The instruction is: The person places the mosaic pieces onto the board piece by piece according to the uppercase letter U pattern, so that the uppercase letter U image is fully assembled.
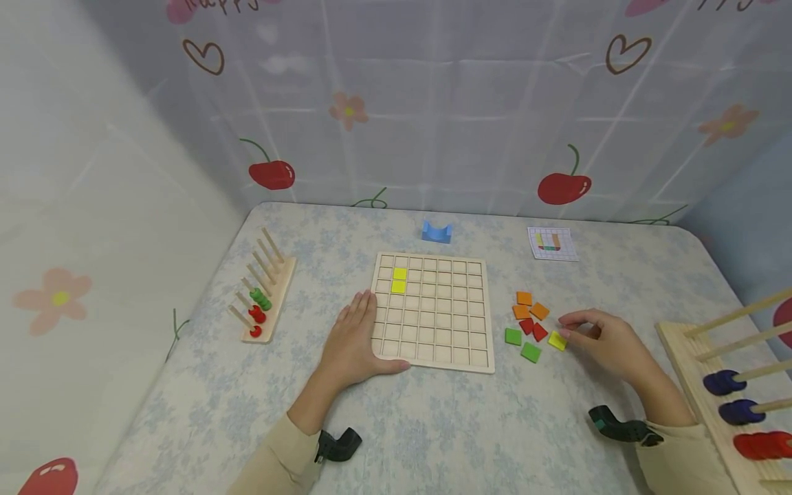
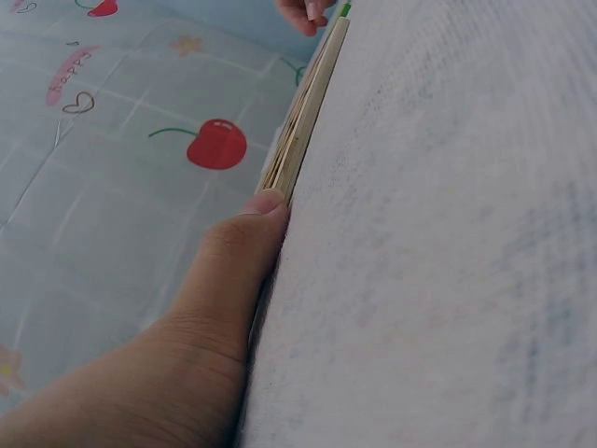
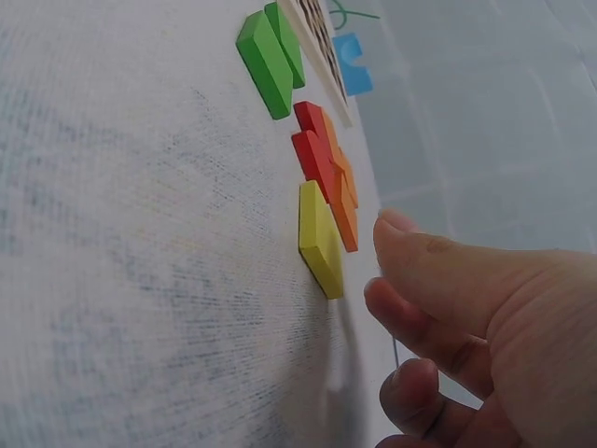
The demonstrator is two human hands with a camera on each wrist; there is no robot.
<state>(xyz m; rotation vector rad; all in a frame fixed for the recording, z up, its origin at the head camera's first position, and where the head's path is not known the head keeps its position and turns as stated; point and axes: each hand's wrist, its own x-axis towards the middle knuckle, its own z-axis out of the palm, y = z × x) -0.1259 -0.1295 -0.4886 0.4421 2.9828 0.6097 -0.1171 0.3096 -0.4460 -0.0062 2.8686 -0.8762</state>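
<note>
A wooden grid board (image 1: 433, 323) lies on the table with two yellow tiles (image 1: 399, 280) in its upper left cells. My left hand (image 1: 353, 340) rests at the board's lower left corner, fingers straight along the left side and thumb at the near edge. In the left wrist view the thumb (image 2: 229, 261) meets the board's edge (image 2: 303, 121). Over the right part of the table, my right hand (image 1: 603, 340) reaches toward a loose yellow tile (image 1: 557, 341). The right wrist view shows a gap between its fingertips and that yellow tile (image 3: 319, 241), with nothing held.
Beside the yellow tile lie orange tiles (image 1: 524, 298), red tiles (image 1: 540, 332) and green tiles (image 1: 531, 353). A pattern card (image 1: 553, 244) and a blue arched block (image 1: 436, 232) sit farther back. Peg racks with beads stand at left (image 1: 275, 302) and right (image 1: 687, 364).
</note>
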